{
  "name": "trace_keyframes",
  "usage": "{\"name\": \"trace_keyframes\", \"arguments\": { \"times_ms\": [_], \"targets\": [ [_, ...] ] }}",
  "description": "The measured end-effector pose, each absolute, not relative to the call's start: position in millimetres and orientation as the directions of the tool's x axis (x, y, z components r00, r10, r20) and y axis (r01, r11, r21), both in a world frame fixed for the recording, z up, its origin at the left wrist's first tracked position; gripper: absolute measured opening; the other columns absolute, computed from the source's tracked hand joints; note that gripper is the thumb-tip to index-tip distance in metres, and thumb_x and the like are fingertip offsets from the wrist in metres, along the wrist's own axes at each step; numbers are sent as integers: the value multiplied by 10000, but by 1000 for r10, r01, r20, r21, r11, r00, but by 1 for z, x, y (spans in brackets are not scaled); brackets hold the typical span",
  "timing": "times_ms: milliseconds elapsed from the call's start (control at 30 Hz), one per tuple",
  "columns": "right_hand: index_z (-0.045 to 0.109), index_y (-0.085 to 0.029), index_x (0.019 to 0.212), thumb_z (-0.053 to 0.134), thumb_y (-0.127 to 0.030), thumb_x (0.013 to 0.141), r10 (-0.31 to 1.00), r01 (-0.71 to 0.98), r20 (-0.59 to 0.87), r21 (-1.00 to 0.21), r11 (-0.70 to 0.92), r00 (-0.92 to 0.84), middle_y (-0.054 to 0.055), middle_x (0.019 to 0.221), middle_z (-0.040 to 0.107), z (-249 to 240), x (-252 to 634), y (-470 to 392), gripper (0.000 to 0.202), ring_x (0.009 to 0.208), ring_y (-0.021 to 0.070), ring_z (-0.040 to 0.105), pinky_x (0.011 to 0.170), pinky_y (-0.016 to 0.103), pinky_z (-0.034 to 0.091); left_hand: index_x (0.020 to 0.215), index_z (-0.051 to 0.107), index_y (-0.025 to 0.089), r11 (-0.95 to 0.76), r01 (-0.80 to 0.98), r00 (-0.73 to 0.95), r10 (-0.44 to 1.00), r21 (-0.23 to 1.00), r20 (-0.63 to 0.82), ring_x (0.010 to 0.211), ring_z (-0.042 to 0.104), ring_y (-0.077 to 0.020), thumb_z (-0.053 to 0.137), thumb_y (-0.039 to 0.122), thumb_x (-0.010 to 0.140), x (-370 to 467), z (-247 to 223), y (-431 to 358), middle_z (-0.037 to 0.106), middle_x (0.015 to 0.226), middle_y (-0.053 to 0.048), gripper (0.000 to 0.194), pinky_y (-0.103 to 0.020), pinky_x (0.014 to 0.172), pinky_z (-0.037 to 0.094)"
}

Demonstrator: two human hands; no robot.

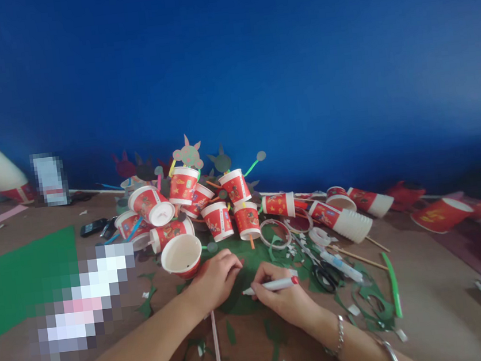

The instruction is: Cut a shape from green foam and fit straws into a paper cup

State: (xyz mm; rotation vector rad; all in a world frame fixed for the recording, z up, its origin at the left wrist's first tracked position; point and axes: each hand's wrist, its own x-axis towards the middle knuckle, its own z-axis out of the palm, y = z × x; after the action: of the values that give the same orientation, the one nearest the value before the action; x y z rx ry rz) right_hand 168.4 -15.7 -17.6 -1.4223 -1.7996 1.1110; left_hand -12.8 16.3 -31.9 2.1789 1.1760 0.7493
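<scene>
In the head view, my right hand (279,295) is closed on a white marker (274,285) with a red end, its tip pointing left over dark green paper (241,302). My left hand (219,278) rests on the same paper, fingers bent and together; whatever they may hold is hidden. Just behind my left hand an open paper cup (182,255) leans on the table. Red and white paper cups (246,220) are heaped beyond both hands, some with animal-shaped paper cutouts (188,153) on top. Black-handled scissors (324,278) lie right of my right hand.
Green scraps (373,301) and a bright green strip (393,284) lie at the right. Tape rolls (275,234), sticks (357,257) and stacked cups (352,223) sit farther back. A green sheet (29,274) covers the left table area. A blue wall (229,77) stands behind.
</scene>
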Motion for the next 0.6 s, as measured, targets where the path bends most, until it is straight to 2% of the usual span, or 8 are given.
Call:
{"name": "trace_keyframes", "arguments": {
  "times_ms": [600],
  "targets": [
    [545,-176,612,559,-204,729,960,494,-67,-866,79,-272,-26,548,577,-16,168,-17,121,507,100,464,473,196,334,818,604,194,-462,557,459,864,690,208,808,597,-161,470,126,839,-13,-30,16,597,867,-34,152,-252,728,462]
  ]
}}
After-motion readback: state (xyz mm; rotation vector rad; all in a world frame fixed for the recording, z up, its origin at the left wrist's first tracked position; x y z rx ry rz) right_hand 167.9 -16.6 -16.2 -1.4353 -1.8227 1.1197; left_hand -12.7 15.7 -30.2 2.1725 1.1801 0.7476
